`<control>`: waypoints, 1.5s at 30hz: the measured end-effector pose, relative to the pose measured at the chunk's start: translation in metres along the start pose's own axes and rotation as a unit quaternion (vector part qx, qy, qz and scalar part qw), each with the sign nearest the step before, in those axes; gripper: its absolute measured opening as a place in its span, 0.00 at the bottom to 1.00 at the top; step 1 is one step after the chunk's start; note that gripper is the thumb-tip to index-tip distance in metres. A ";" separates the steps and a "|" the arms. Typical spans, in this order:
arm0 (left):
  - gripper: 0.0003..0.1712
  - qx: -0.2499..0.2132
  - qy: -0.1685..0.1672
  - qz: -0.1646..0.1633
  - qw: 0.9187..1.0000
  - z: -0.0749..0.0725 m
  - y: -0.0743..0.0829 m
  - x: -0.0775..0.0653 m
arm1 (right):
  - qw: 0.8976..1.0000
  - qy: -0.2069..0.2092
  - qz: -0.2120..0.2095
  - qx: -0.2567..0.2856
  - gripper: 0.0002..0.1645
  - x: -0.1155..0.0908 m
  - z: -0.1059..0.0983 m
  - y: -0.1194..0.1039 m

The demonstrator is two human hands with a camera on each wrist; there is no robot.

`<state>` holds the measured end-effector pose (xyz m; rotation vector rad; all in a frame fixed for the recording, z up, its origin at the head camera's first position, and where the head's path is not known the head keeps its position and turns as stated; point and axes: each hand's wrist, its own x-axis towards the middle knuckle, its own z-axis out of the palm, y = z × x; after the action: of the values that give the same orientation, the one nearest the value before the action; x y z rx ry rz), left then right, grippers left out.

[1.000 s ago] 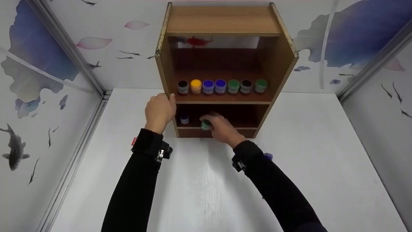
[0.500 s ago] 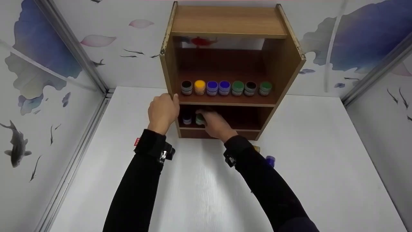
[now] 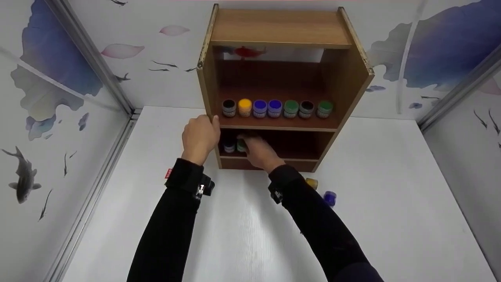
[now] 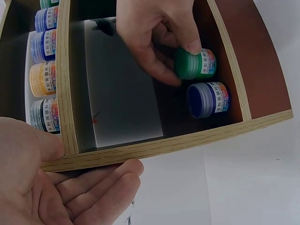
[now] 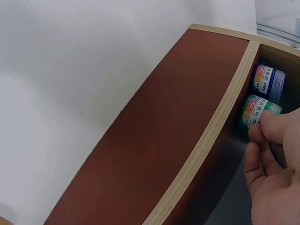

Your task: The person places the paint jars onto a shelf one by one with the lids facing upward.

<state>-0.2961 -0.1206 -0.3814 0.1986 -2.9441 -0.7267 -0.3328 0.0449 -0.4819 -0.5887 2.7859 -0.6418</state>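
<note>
My left hand (image 3: 200, 135) holds the left side panel of the small wooden shelf unit (image 3: 280, 25), thumb inside and fingers outside, as the left wrist view shows. My right hand (image 3: 260, 150) reaches into the lower compartment. There it pinches a green paint jar (image 4: 199, 64) around the lid, the thumb lying on its edge. The jar stands on the lower shelf, label facing out. Close beside it, toward the left panel, stands a dark blue paint jar (image 4: 208, 100). In the right wrist view the thumb and fingertips are at the green jar's (image 5: 255, 111) lid.
On the upper shelf (image 3: 278, 127) several paint jars stand in a row, among them a yellow jar (image 3: 245, 107). On the white table (image 3: 391, 203), another yellow jar (image 3: 312, 183) and a blue jar (image 3: 330, 198) lie by my right forearm.
My right hand has carried the green jar left and deeper into the lower compartment, beside the dark blue jar. The left hand keeps its hold on the panel; the view has shifted slightly.
</note>
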 end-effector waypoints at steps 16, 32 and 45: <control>0.29 0.000 -0.002 0.008 1.000 0.004 0.010 -0.001 | 1.000 -0.012 0.007 0.001 0.29 -0.007 -0.005 0.008; 0.29 0.002 -0.009 0.002 1.000 0.004 0.005 0.000 | 0.999 0.008 -0.017 0.035 0.35 -0.029 -0.013 0.027; 0.30 0.003 -0.009 0.000 1.000 0.001 -0.001 0.001 | 0.996 0.029 -0.084 0.014 0.27 -0.064 -0.026 0.053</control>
<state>-0.2967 -0.1209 -0.3830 0.1947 -2.9644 -0.7237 -0.3012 0.1254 -0.4750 -0.8165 2.7976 -0.7407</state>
